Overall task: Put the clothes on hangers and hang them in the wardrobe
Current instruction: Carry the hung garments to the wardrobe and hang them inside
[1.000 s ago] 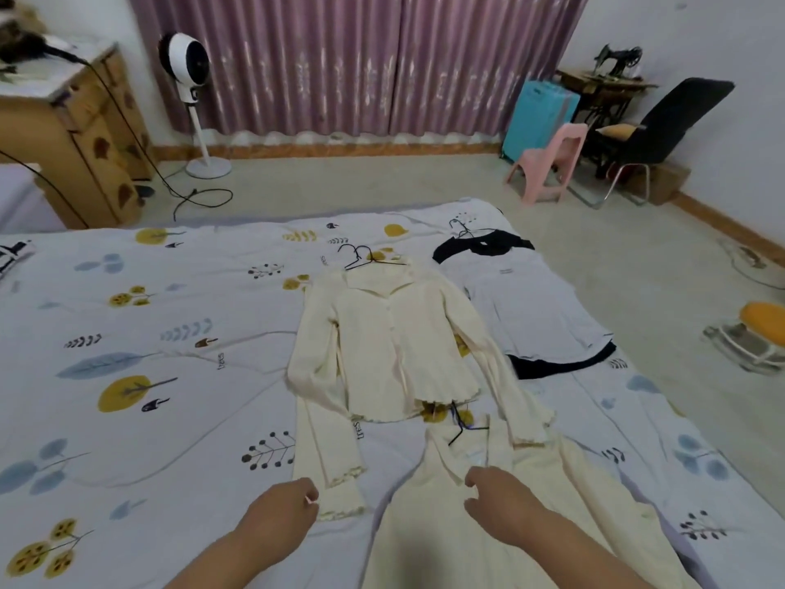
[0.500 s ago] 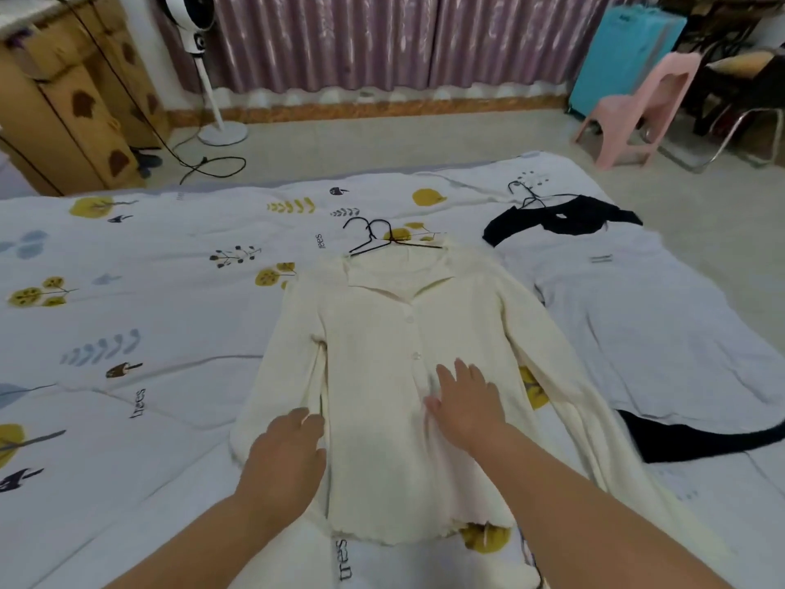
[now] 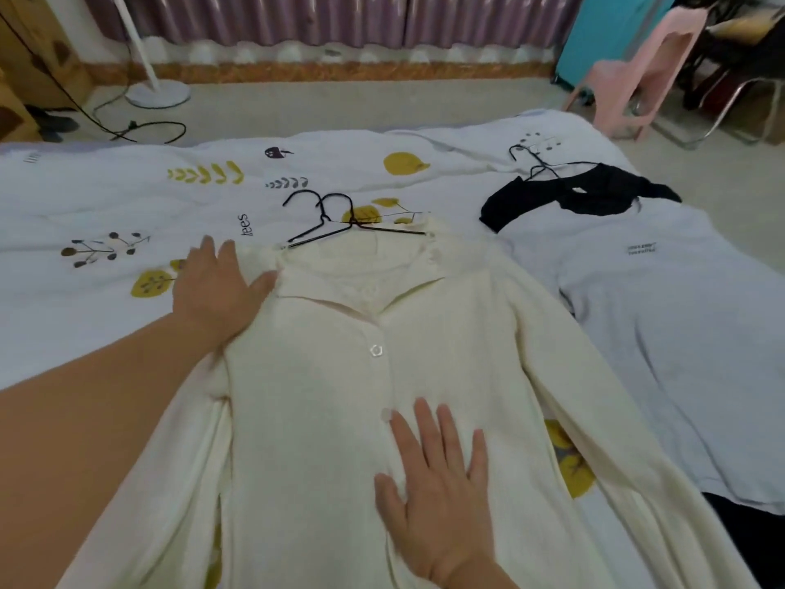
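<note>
Now both flat, my left hand (image 3: 216,291) and right hand (image 3: 437,482) press the cardigan (image 3: 323,397); next I'd grab its hanger (image 3: 335,225) at frame centre.

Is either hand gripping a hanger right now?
No: the left hand lies flat on the cream cardigan's shoulder and the right hand flat on its front, both clear of the black hangers.
</note>
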